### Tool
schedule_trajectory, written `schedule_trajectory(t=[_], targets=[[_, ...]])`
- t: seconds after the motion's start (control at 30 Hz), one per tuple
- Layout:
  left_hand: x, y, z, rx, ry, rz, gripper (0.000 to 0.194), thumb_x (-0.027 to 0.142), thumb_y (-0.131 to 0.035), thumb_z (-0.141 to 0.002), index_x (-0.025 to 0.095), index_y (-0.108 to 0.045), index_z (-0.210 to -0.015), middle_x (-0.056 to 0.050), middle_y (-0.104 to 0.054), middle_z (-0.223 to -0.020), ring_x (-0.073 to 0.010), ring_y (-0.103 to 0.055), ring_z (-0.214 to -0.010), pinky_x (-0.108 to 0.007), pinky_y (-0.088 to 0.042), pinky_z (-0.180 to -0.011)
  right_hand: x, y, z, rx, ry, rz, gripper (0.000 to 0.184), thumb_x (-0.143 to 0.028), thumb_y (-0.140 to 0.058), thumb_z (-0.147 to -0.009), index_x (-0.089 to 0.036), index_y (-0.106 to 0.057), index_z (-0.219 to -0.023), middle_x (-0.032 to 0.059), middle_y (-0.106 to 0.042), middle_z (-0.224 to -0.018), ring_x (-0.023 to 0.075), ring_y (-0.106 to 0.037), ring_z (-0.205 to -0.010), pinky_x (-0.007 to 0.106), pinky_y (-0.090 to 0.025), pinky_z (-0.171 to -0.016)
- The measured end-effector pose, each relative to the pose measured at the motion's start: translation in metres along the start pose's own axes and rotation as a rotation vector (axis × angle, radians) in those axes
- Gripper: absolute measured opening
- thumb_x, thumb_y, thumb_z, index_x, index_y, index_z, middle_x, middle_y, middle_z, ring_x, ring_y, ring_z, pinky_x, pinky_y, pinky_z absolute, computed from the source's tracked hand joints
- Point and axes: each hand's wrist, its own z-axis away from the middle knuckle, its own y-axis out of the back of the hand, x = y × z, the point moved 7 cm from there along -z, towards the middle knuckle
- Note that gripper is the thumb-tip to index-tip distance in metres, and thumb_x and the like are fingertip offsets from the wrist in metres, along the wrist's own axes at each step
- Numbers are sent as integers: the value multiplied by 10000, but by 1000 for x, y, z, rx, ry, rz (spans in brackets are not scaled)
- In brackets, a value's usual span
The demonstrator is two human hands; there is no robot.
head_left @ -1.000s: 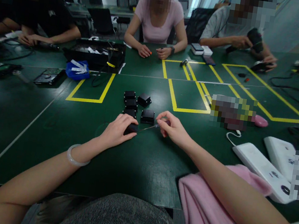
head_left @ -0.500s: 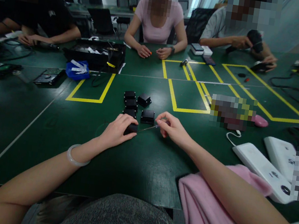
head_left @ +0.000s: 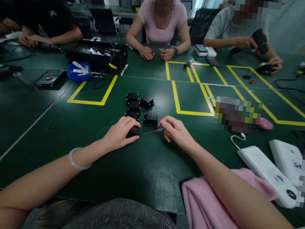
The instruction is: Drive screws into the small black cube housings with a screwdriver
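My left hand (head_left: pixel 119 132) is closed around a small black box (head_left: pixel 135 131) and steadies it on the table. A screwdriver (head_left: pixel 152 131) is pinched in my right hand (head_left: pixel 175 131); its thin shaft slants down to the left and its tip meets the right side of that box. My fingers cover most of the handle. Just behind the held box, another black box (head_left: pixel 151 119) stands near the shaft, and several more, such as the box (head_left: pixel 134 106) and the tilted box (head_left: pixel 147 102), sit in a loose cluster beyond my left fingers.
Yellow tape (head_left: pixel 194 113) marks rectangles on the green table. A pink cloth (head_left: pixel 209 211) hangs over the front edge under my right forearm, beside a white device (head_left: pixel 271 174). A black open case (head_left: pixel 98 54) and a blue bag (head_left: pixel 79 71) stand back left. Co-workers sit opposite.
My right hand has shifted its fingers slightly around the screwdriver handle and sits a touch lower. My left hand and the boxes stay where they were.
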Motion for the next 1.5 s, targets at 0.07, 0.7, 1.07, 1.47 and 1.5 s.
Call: schedule_trajectory(t=[0.07, 0.7, 1.07, 1.47, 1.5], targets=[[0, 0, 0, -6, 4, 0, 286, 280, -644, -902, 201, -544, -1158, -91, -607, -1166, -281, -553, -1104, -437, -507, -903, 1, -1, 0, -13, -6, 18, 214, -381, -500, -940, -186, -516, -852, -119, -362, -410, 78, -398, -340, 195, -271, -388], [-1, 1, 0, 2, 2, 3, 280, 279, -642, -897, 209, -548, -1152, -85, -609, -1159, -280, -551, -1097, -440, -507, -898, -2, 1, -1, 20, 52, 14, 162, -326, -572, -892, -188, -505, -942, -111, -460, -466, 79, -444, -388, 195, -334, -426], [-1, 0, 0, -1, -4, 9, 277, 288, -631, -907, 204, -546, -1157, -90, -607, -1163, -281, -552, -1095, -446, -509, -899, -4, 1, -1, 16, 55, 22, 161, -307, -576, -886, -188, -492, -956, -113, -463, -470, 82, -446, -389, 197, -326, -427], [0, 1, 0, -12, 6, 12, 280, 286, -627, -904, 206, -539, -1156, -93, -606, -1168, -284, -552, -1101, -469, -513, -909, -5, 1, 1, 18, 45, 25, 140, -303, -563, -898, -190, -502, -952, -113, -457, -456, 82, -441, -390, 202, -330, -437], [0, 1, 0, -11, 5, 10, 277, 286, -626, -905, 207, -539, -1155, -93, -607, -1166, -284, -552, -1100, -470, -512, -911, -5, 1, 1, 20, 46, 18, 138, -293, -565, -895, -191, -499, -961, -112, -466, -464, 83, -446, -395, 203, -337, -441]])
